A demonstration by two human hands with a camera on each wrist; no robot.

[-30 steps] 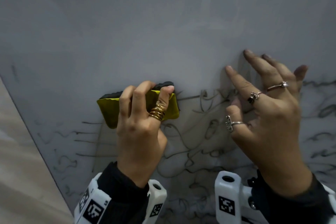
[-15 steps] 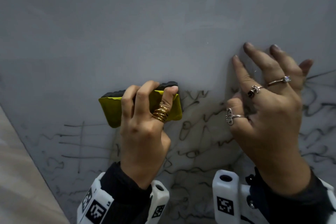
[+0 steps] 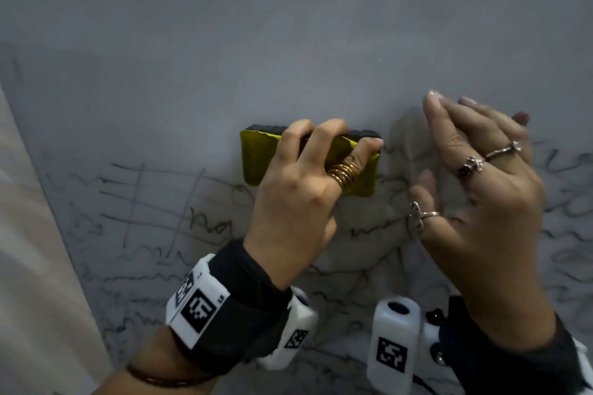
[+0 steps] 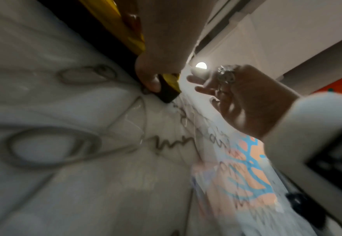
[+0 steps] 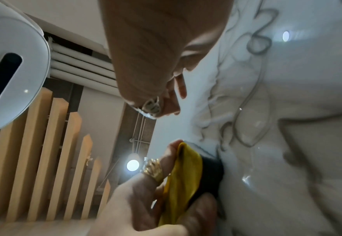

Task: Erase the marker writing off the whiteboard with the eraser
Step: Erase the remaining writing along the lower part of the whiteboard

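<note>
The grey whiteboard (image 3: 288, 42) fills the head view; its upper part is wiped and black marker scribbles (image 3: 144, 202) cover its lower part. My left hand (image 3: 321, 154) grips the yellow eraser (image 3: 260, 160) and presses its black felt side to the board at the top edge of the scribbles. The left wrist view shows the eraser (image 4: 133, 36) from below, above loops of writing (image 4: 166, 143). Just right of the eraser, my right hand (image 3: 449, 144) is open with straight fingers close to the board. I cannot tell whether it touches. It holds nothing.
The board's left edge runs diagonally beside a beige surface (image 3: 32, 266). White wrist cameras (image 3: 394, 337) sit at both wrists. In the right wrist view, wooden slats (image 5: 45, 143) and a lamp (image 5: 132, 165) lie behind the hands.
My left hand has slid the eraser to the right along the top of the scribbles, narrowing the gap to the right hand. The right hand's fingers have drawn closer together.
</note>
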